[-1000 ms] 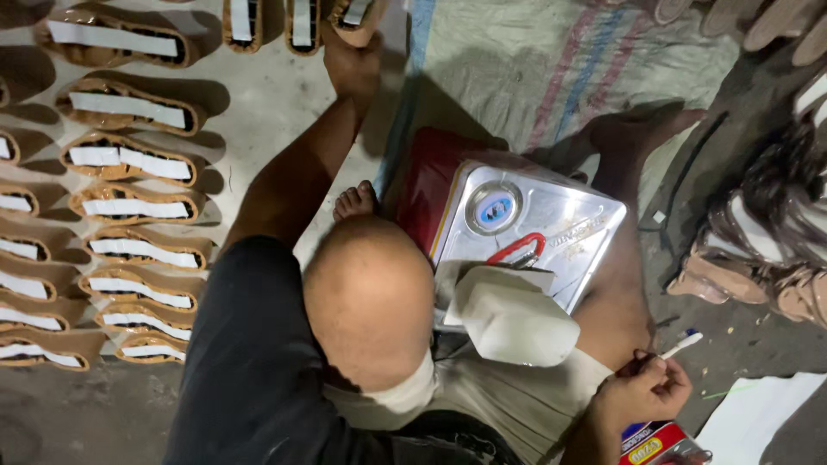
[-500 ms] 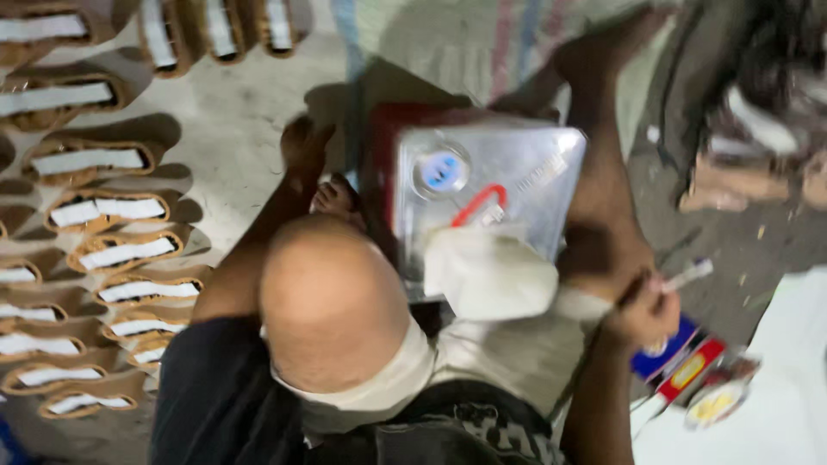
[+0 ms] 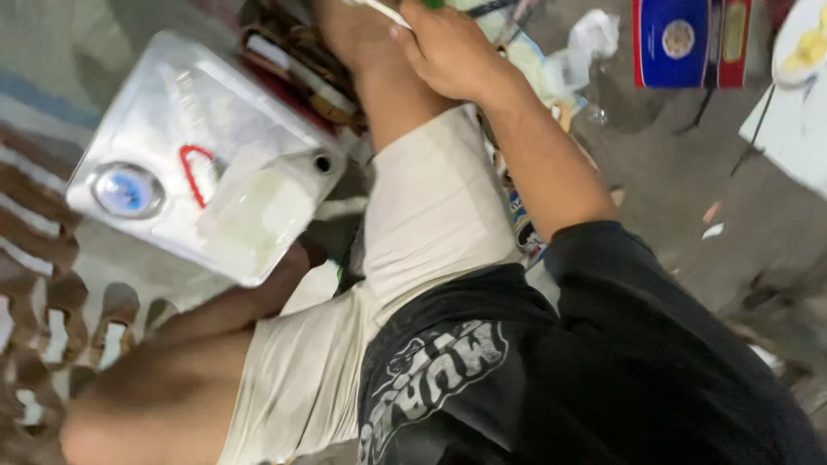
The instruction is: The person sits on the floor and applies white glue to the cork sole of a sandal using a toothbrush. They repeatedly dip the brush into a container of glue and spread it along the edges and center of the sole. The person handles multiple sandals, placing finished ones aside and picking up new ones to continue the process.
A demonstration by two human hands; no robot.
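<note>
Right hand [image 3: 444, 52]: closed round a thin white stick [image 3: 379, 10], thumb and fingers pinched on it, resting against the raised shin.
Stick: pokes out to the left of the hand and runs off the top edge; tip unseen, so cannot tell whether loaded with anything.
Left hand: out of view; only a blurred brown shape low at the left.
Done so far: judging by the layout, rows of brown soles [image 3: 52, 301] with white strips already laid out, far down-left of the hand.
Left to do: hard to judge; no sole at the hand, stick gripped but touching nothing visible.
Can [image 3: 172, 129]: flat, silver, blue cap and red handle, down-left of the hand.
Tub [image 3: 258, 215]: whitish, lying on the can's near corner.
Box [image 3: 680, 39]: blue and red, right of the hand.
Plate [image 3: 797, 52]: white with a yellow smear, farther right, at the edge.
In the way: knee in pale shorts [image 3: 431, 207] between hand and can; crumpled wrapper [image 3: 594, 34] and scraps just right of the hand.
</note>
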